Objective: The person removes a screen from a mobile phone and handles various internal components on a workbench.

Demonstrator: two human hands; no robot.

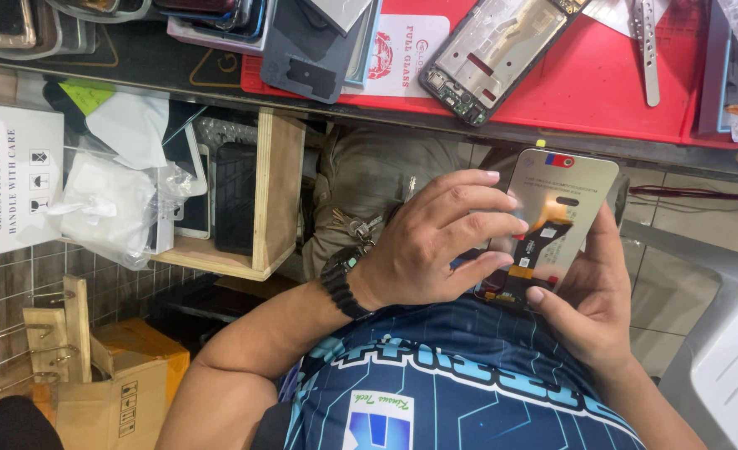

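Both hands hold a phone display panel [552, 218] in front of the person's body, below the near edge of the bench [552, 137] and not resting on it. The panel shows its pale gold back, with an orange and black flex cable running down its middle. The left hand [436, 242], with a dark watch [344, 283] on its wrist, is closed over the panel's left side, fingers laid across the back and fingertips [502, 223] pressing near the cable. The right hand [590, 304] grips the panel from below and from the right, its thumb set on the lower end of the cable.

On the bench a red mat [602, 83] carries a bare phone frame [490, 54] and metal tweezers [648, 50]. At the bench's left end lie stacked phones and cases [302, 46]. Under the bench, a wooden shelf [273, 200] holds phones and plastic bags, and a cardboard box [115, 392] stands on the floor.
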